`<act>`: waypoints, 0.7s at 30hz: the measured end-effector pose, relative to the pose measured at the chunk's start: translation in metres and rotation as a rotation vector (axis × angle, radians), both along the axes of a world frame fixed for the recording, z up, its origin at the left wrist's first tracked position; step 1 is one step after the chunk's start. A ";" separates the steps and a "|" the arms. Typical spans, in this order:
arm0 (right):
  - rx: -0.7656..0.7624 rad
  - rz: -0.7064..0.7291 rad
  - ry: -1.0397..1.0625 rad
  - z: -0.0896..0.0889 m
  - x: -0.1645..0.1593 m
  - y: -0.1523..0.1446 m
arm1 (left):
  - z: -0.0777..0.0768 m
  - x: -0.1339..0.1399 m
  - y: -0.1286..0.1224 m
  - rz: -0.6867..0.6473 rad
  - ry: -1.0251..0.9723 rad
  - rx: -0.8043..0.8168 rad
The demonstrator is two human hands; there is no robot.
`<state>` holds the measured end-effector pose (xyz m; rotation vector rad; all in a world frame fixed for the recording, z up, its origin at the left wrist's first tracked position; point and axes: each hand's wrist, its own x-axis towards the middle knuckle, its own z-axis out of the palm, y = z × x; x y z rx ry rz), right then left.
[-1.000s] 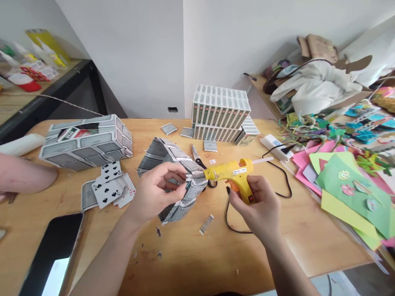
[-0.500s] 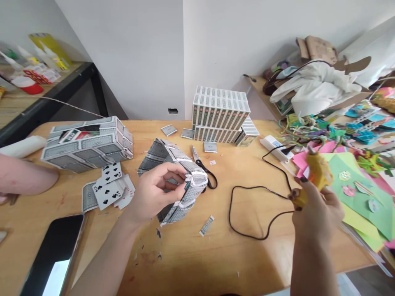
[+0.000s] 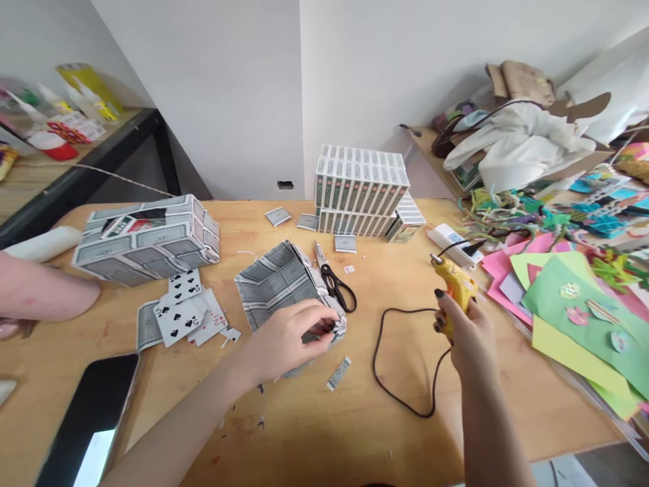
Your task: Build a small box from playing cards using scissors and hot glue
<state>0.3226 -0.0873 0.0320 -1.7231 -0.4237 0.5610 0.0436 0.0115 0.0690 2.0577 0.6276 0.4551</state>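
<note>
My left hand [image 3: 286,338] pinches the right edge of an open box made of grey-backed playing cards [image 3: 276,277], its fingertips partly hidden by folded card ends. The box sits tilted, its inside facing up and toward me. My right hand [image 3: 469,338] is wrapped around a yellow hot glue gun [image 3: 459,284], held right of the box with its nozzle up and to the left. Black-handled scissors [image 3: 334,281] lie just behind the box's right side. A narrow card strip [image 3: 339,373] lies in front of it.
A larger card-covered box [image 3: 147,240] and loose playing cards [image 3: 177,314] are at left, near a phone [image 3: 86,412] and another person's arm [image 3: 51,287]. Stacked card packs [image 3: 359,182] stand behind. A power strip [image 3: 451,243], black cord [image 3: 378,352] and coloured paper [image 3: 583,311] lie right.
My right hand has brought the glue gun leftward, away from the coloured paper. The card box has turned and lowered, showing more of its inside, and my left hand has shifted right with its edge.
</note>
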 end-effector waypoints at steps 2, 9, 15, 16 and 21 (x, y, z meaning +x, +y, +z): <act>-0.039 0.014 0.045 -0.003 -0.002 0.001 | -0.002 -0.004 -0.002 -0.028 0.050 0.068; -0.079 0.171 0.073 -0.002 -0.018 0.008 | 0.003 -0.006 -0.010 -0.184 0.269 0.202; -0.111 0.234 0.103 -0.007 -0.018 0.010 | 0.002 -0.006 -0.008 -0.247 0.307 0.269; -0.113 0.232 0.110 -0.008 -0.018 0.010 | 0.001 -0.008 -0.007 -0.239 0.290 0.275; -0.117 0.231 0.133 -0.009 -0.018 0.007 | -0.003 -0.016 -0.003 -0.209 0.254 0.241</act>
